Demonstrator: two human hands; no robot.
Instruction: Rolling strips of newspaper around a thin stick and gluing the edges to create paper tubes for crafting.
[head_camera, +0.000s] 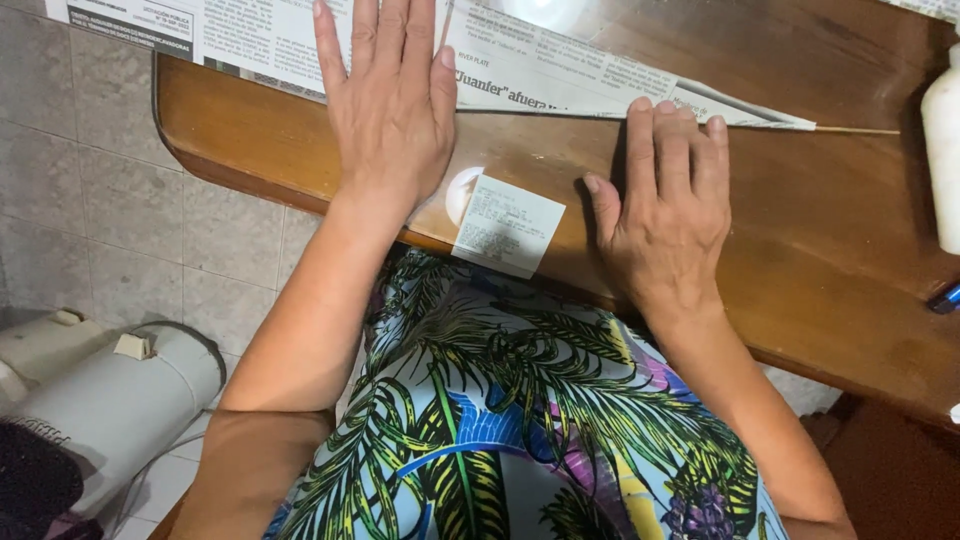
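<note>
Both forearms reach forward from the body, bare to the elbow. The left hand lies flat, palm down, fingers straight and close together. The right hand is palm down, fingers bent at the knuckles, tips pressing, thumb spread aside.

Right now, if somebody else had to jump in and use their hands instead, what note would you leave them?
Left hand: flat, fingers spread, pressing the newspaper sheet on the wooden table.
Right hand: fingertips on the sheet's rolled edge, by the thin wooden stick poking out of its pointed end.
Done: one edge is rolled tight around the stick.
Left: most of the sheet is flat, unrolled.
Nearby: small paper slip, white bottle.
</note>
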